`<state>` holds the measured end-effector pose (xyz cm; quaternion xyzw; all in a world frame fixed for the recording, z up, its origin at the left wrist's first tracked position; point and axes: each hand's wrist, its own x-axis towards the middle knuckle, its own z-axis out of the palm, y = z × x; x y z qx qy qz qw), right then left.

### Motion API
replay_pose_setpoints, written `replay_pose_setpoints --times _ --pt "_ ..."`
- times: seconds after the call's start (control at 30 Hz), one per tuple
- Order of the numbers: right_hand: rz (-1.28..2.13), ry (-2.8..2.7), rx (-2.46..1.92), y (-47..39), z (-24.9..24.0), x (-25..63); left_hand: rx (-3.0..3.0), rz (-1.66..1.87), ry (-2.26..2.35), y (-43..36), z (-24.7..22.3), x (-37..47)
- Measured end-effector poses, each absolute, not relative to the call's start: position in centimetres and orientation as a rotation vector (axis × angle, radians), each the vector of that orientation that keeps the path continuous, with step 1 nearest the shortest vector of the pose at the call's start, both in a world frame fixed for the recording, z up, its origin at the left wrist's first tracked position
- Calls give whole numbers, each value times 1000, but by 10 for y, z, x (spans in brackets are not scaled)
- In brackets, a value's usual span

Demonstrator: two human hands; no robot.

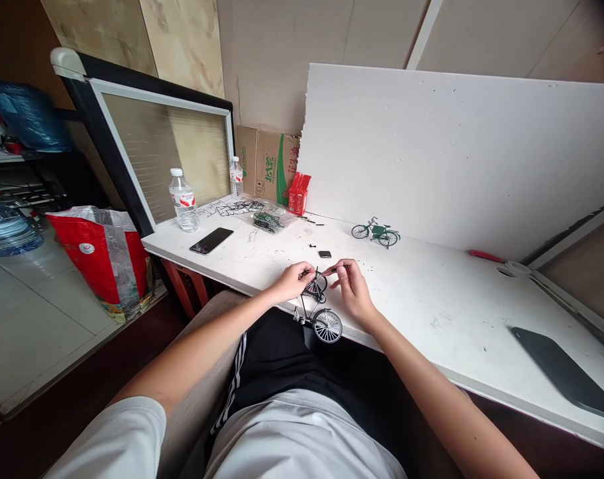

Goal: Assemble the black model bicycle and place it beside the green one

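Observation:
A small black model bicycle (328, 326) with spoked wheels is held tilted at the front edge of the white table. My left hand (295, 281) is closed on it near its upper wheel. Just right of that wheel, my right hand (350, 287) pinches a thin dark piece, too small to make out fully. A small black block (324, 254) and a tiny dark part (312, 246) lie beyond the hands. Farther back stands a green model bicycle (382, 233).
On the white table (412, 293) are a phone (211, 241), a water bottle (183, 203), a bag of green parts (269, 221), black part frames (237, 208), a red box (299, 193) and a dark flat slab (564, 366). A cardboard box (267, 163) stands behind.

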<state>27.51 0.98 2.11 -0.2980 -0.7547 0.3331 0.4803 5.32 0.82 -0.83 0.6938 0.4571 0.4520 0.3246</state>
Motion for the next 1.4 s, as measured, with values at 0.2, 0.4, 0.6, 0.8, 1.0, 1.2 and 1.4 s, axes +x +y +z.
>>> replay_pose_setpoints --times 0.2,0.4,0.6,0.8,1.0,1.2,1.4 --pt "726 -2000 -802 6 20 278 1834 1154 1198 5 -5 52" --pt "694 -2032 -846 8 15 277 1835 1099 1229 1 0 52" --pt "668 -1985 -903 4 19 275 1858 1053 1203 -2 3 50" --pt "683 -1941 -906 2 21 274 1895 1002 1132 -1 6 44" --pt "713 -1919 -882 2 20 275 1901 967 1105 0 7 43" --pt "721 -1898 -875 0 22 276 1889 965 1107 -1 7 43" --pt "493 -1993 -720 -2 20 279 1897 989 1096 0 6 45"
